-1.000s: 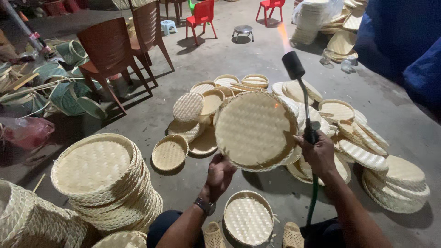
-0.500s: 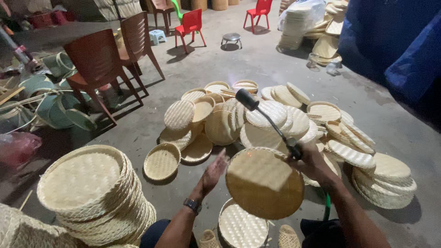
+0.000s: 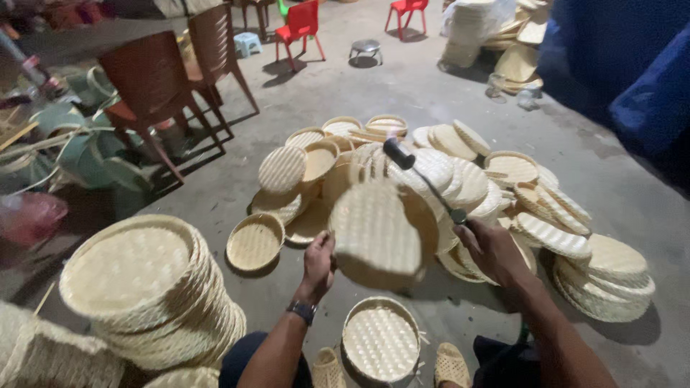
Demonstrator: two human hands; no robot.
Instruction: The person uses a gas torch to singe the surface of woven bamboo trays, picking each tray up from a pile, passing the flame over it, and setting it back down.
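The round woven tray (image 3: pixel 375 233) was up in the air just in front of the person, tilted and a bit blurred, with the left hand (image 3: pixel 318 264) pinching its left rim, fingers curled round the edge. Just right of that tray, the right hand (image 3: pixel 494 248) was closed in a fist around a torch-like tool (image 3: pixel 424 183), a thin rod with a dark head that pointed up and away over the tray's top edge. My guess is this was the working-over step, one tray held up while the tool goes across its face, and the next bit probably calls for turning the tray by its rim while keeping that head close but off the weave. Right below the held tray, between the person's sandalled feet, a small rimmed basket tray (image 3: pixel 380 340) sat on the concrete floor (image 3: pixel 402 93). Behind the held tray there was a big loose heap of similar trays (image 3: pixel 496 179), some face up, some flipped. Left of the held tray stood a tall neat stack of trays (image 3: pixel 147 287), with one shallow tray (image 3: pixel 254 241) lying alone between the two. Further back from the held tray were brown plastic chairs (image 3: pixel 162 79) and a couple of small red chairs (image 3: pixel 300 25).
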